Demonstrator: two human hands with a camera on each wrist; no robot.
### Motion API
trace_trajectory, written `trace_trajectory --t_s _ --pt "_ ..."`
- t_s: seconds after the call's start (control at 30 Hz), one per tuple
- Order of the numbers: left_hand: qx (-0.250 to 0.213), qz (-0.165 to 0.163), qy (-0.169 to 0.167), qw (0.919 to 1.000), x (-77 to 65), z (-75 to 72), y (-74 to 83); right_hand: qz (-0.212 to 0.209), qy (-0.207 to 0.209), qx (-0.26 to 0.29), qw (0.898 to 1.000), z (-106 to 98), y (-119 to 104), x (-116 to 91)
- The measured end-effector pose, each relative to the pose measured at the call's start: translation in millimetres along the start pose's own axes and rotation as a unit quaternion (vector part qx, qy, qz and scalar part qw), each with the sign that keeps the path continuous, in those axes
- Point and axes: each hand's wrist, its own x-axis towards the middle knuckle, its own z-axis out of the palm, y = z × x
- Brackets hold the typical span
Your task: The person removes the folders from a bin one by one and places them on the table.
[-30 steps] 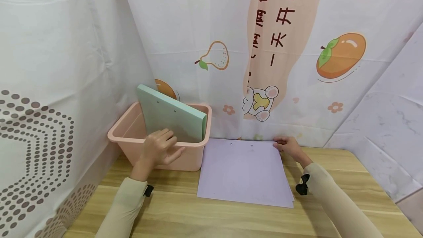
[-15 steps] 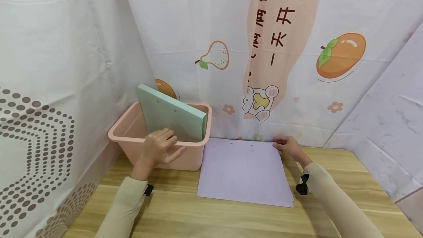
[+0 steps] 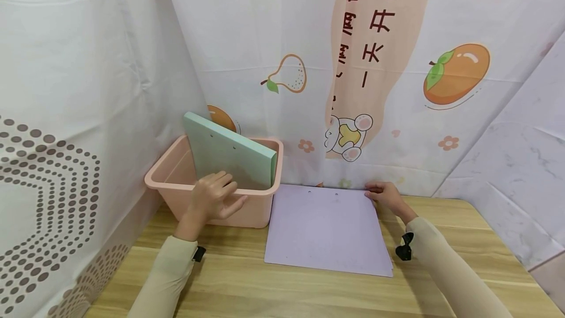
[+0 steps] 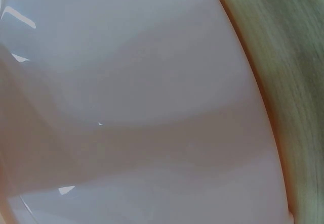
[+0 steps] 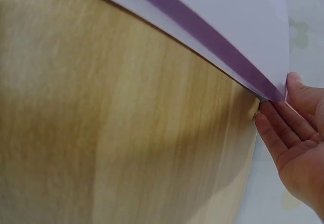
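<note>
A lavender file folder lies flat on the table, with two small rivets near its far edge. My right hand pinches its far right corner. In the right wrist view the thumb of my right hand lies at the cover's edge and the fingers are under the corner, where the folder's layers stand slightly apart. My left hand grips the front rim of a pink plastic bin, its thumb outside. A thick mint-green file folder leans inside the bin. The left wrist view shows only the bin's wall close up.
The wooden table ends against a printed curtain at the back. Another curtain hangs close on the left of the bin, and a pale marbled sheet on the right.
</note>
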Motion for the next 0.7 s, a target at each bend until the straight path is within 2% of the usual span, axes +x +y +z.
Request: trace_trajectory --t_s 0.7 --pt "0.001 -0.003 0.0 1.0 1.1 0.0 0.8 0.005 0.003 -0.003 1.0 -3.9 -2.4 1.8"
